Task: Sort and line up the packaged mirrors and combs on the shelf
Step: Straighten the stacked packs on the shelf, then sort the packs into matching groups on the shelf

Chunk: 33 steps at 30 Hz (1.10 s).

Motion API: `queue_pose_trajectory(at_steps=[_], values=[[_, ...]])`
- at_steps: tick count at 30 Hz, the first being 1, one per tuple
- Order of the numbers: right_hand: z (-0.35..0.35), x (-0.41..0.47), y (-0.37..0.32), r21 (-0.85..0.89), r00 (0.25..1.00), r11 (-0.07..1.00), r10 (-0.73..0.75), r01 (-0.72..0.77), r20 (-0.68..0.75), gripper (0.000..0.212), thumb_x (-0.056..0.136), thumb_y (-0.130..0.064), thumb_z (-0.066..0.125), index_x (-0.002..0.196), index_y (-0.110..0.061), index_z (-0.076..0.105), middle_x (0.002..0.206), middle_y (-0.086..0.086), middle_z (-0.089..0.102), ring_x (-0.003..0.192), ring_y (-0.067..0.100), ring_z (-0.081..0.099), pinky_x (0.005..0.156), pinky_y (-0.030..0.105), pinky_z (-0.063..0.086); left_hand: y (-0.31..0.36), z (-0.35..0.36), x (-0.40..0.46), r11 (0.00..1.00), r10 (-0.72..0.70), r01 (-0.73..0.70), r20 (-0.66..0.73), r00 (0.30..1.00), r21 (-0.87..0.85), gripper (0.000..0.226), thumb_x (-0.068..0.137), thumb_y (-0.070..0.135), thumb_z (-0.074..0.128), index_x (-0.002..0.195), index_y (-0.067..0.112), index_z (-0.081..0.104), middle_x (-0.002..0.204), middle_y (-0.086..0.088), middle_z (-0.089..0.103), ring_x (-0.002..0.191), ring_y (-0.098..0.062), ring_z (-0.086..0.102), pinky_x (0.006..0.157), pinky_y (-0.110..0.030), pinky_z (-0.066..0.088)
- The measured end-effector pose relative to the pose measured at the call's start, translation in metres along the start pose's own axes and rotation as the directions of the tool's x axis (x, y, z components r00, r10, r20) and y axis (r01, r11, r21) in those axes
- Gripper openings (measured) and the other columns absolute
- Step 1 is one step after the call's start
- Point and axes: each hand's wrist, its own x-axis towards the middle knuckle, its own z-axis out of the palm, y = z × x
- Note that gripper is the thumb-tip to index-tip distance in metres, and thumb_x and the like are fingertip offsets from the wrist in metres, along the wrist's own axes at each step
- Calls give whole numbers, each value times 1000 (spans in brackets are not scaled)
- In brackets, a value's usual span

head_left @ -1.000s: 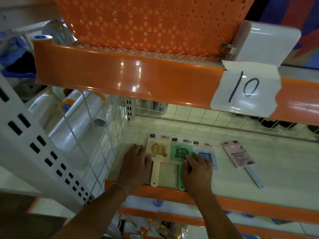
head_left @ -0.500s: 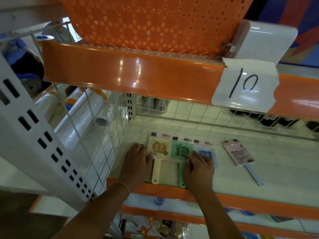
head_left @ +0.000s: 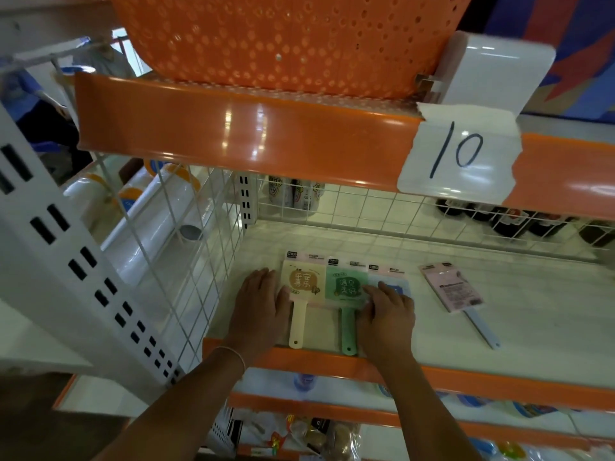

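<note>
Three packaged hand mirrors lie side by side on the white shelf (head_left: 432,321): a cream mirror (head_left: 304,284), a green mirror (head_left: 346,289) and a blue mirror (head_left: 397,286), which is mostly hidden under my right hand. My left hand (head_left: 259,311) lies flat against the cream mirror's left edge. My right hand (head_left: 387,316) rests flat over the blue mirror, fingertips touching the green mirror's right side. A pink packaged comb (head_left: 454,289) with a pale blue handle lies apart to the right, angled.
A white wire grid (head_left: 186,247) walls the shelf's left side and back. An orange shelf lip (head_left: 366,364) runs along the front. Overhead, an orange shelf edge carries a paper label (head_left: 461,154) reading 10, under an orange basket (head_left: 279,38). Bottles (head_left: 519,221) stand behind the back grid.
The camera has shifted slightly. My right hand has slid a little further right over the blue mirror; the left hand and the mirrors stay about where they were.
</note>
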Motion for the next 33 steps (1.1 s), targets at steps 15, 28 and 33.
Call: queue_pose_trajectory(at_steps=[15, 28, 33], values=[[-75, 35, 113, -58, 975, 977, 201, -207, -94, 41, 72, -26, 54, 102, -5, 70, 99, 18, 72, 93, 36, 66, 87, 43, 46, 119, 32, -5, 941, 335, -334, 21, 942, -52, 56, 94, 40, 29, 128, 3, 55, 131, -14, 56, 125, -29, 49, 106, -38, 39], [-113, 45, 167, 9, 950, 956, 291, -294, 117, 25, 85, -14, 62, 109, -10, 65, 99, 16, 70, 89, 34, 65, 77, 33, 50, 199, 94, -19, 920, 391, -391, 172, 904, -38, 61, 93, 48, 23, 132, 10, 52, 132, -5, 52, 125, -19, 44, 107, -32, 34], [-125, 43, 185, 48, 934, 935, 345, -350, 94, 33, 87, -12, 56, 119, -12, 61, 109, 22, 60, 86, 38, 62, 81, 37, 52, 219, 110, -28, 924, 382, -378, 197, 903, -59, 46, 100, 40, 35, 138, 16, 44, 142, 0, 43, 133, -14, 35, 108, -23, 27]])
